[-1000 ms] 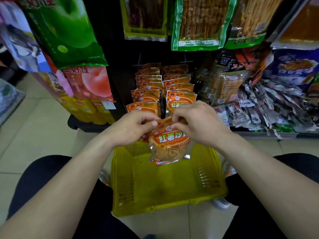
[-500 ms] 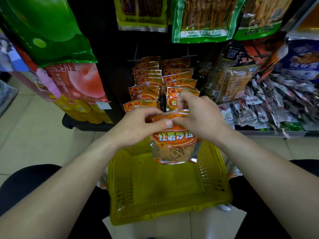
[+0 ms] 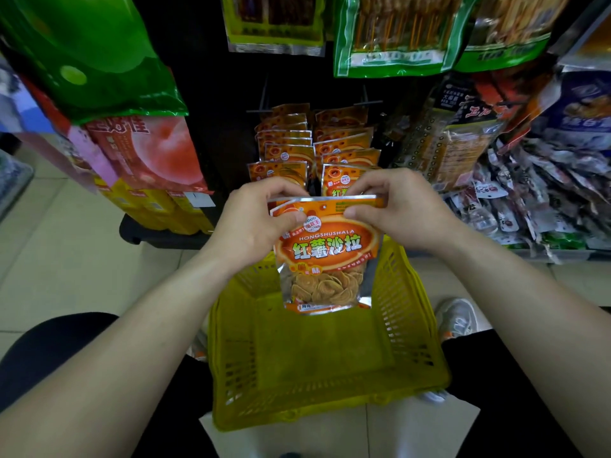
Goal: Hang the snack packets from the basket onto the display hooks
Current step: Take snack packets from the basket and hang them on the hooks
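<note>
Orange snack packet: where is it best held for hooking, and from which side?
Pinch the flat top strip at its two corners, one from each side, as the left hand and right hand do. That leaves the centre hang hole free; the packet hangs upright.

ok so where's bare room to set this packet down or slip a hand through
Bare: the bottom of the yellow basket under the held packet, and the floor tiles left of it. Crowded: the hanging orange packets behind the left hand and right hand, and the heap of small packets to the right.
</note>
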Tool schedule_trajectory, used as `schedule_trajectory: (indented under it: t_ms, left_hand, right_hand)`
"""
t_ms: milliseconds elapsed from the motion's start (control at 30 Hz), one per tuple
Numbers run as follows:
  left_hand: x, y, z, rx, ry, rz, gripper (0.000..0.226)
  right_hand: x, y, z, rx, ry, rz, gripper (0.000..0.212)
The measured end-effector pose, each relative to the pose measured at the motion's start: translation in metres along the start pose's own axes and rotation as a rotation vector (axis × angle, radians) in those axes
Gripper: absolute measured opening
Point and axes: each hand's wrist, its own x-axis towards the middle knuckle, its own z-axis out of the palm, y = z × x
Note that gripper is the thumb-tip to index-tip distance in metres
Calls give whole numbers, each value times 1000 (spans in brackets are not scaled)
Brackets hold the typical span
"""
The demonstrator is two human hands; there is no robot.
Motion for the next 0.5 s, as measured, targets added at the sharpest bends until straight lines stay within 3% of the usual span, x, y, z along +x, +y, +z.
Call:
schedule_trajectory:
  t_ms: [500]
  left_hand:
    - [4, 7, 9, 12, 45, -14, 22]
  right_hand:
    - [-3, 4, -7, 39, 10, 26, 14]
